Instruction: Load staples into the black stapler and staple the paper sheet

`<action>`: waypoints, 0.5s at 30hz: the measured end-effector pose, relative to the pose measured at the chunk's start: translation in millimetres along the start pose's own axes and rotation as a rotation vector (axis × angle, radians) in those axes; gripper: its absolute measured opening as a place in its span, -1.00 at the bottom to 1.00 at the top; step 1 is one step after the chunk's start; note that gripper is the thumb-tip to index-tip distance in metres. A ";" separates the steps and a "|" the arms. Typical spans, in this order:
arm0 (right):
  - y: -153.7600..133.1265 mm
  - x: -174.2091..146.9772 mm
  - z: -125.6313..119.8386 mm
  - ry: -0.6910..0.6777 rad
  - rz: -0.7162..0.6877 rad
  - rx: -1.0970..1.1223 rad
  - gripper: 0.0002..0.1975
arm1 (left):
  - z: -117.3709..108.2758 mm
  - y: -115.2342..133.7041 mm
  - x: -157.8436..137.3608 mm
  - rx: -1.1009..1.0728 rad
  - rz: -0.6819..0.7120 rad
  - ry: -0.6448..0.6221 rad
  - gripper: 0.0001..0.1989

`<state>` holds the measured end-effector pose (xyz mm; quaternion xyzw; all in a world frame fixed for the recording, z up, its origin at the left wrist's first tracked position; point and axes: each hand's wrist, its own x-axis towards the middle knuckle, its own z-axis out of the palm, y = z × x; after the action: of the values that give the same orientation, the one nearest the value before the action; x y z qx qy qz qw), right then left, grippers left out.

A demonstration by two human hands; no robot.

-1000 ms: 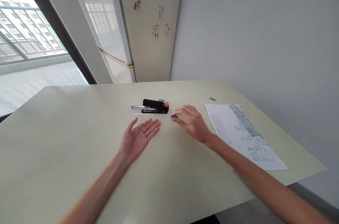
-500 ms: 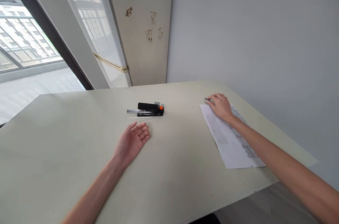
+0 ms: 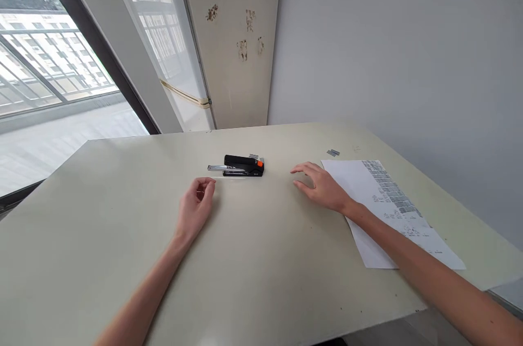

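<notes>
- Left hand (image 3: 196, 206) has curled in from its palm-up pose half a second ago, and right hand (image 3: 314, 185) has swung back from the far corner of the paper (image 3: 363, 182), leaving a second strip beside the first.
- Now, far left: left hand sits just in front of the stapler's left end, side-on to the table (image 3: 253, 259), fingers bent round toward the thumb. No item shows in the loop; whether the tips pinch anything, I can't tell. It looks parked, close enough to steady things.
- Next along, stapler (image 3: 244, 166): lying lengthwise across the table, black top above, metal rail jutting left, orange patch at the right end. Neither hand touches it. It seems set centrally so both can reach it.
- Tucked behind its right half, rear strip (image 3: 254, 156), partly hidden by the black body, perhaps kept there out of the way.
- Right hand, between stapler and paper: thumb and fingers parted, nothing between them, so it has let go. It's clear of both strips and stapler, aimed leftward; the spread suggests a hand shaped for small pieces.
- Beyond the paper's far edge, paired strips (image 3: 333, 152) lie close together, grouped, I'd judge, to keep them together.
- Far right, paper lies flat, slanting, printed side up, right forearm crossing above it.
</notes>
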<state>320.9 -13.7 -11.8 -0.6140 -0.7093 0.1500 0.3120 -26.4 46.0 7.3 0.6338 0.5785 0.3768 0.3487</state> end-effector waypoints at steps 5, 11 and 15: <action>-8.7 0.1 12.2 0.001 0.050 0.069 -0.69 | 2.9 -3.7 0.6 0.103 0.025 0.088 -0.63; -35.2 22.3 62.3 0.092 0.029 0.214 -0.45 | 5.0 -4.3 5.2 0.021 0.008 0.051 -0.35; -49.1 28.7 92.9 0.079 0.037 0.233 -0.30 | 5.7 -3.4 11.3 -0.037 -0.009 0.036 -0.37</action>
<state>222.9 19.9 -45.8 -0.5922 -0.6628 0.2128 0.4059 -22.5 57.4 2.5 0.6177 0.5806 0.3971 0.3517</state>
